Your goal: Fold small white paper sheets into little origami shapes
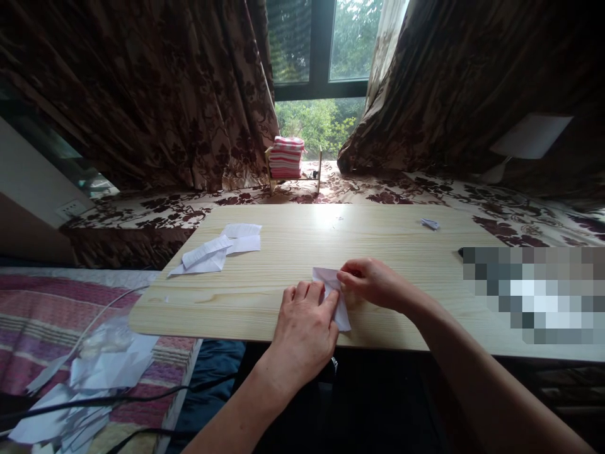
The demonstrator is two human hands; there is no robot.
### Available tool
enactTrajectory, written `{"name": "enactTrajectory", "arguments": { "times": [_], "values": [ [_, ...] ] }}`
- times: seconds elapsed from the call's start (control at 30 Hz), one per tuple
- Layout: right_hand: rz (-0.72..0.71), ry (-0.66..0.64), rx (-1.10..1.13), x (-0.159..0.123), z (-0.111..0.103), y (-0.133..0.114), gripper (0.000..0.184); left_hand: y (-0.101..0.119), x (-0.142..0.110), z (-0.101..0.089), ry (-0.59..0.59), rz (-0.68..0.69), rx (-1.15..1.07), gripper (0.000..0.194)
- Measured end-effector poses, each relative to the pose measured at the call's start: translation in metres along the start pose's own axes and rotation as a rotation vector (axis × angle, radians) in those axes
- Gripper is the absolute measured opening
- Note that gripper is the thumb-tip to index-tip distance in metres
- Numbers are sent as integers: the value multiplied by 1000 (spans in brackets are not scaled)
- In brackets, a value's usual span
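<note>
On the left side, loose papers lie on a striped bed cover. Near the front edge of the pale wooden table, the left hand, fingers not closed, presses on a folded white paper. The right hand touches its upper right edge; whether it pinches, I cannot tell. Farther are paper strips, then a flowered ledge with striped cloths, curtains, window.

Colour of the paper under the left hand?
The paper is white; shows best in the head view.
</note>
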State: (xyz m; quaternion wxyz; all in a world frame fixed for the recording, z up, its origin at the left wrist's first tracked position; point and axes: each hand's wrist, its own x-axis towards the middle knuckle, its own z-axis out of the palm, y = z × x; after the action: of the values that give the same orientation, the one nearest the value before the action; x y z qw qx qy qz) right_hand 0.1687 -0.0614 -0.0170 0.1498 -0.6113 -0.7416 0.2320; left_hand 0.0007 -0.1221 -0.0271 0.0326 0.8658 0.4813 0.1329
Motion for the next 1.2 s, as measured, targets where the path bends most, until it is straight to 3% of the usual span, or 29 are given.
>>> {"name": "enactTrajectory", "arguments": {
  "times": [1.03, 1.2],
  "values": [
    [-91, -98, 130, -3, 2, 4, 23, 1, -2, 9, 63, -9, 31, 40],
    [-100, -63, 113, -3, 6, 6, 22, 1, -3, 11, 71, -10, 24, 41]
  ]
}}
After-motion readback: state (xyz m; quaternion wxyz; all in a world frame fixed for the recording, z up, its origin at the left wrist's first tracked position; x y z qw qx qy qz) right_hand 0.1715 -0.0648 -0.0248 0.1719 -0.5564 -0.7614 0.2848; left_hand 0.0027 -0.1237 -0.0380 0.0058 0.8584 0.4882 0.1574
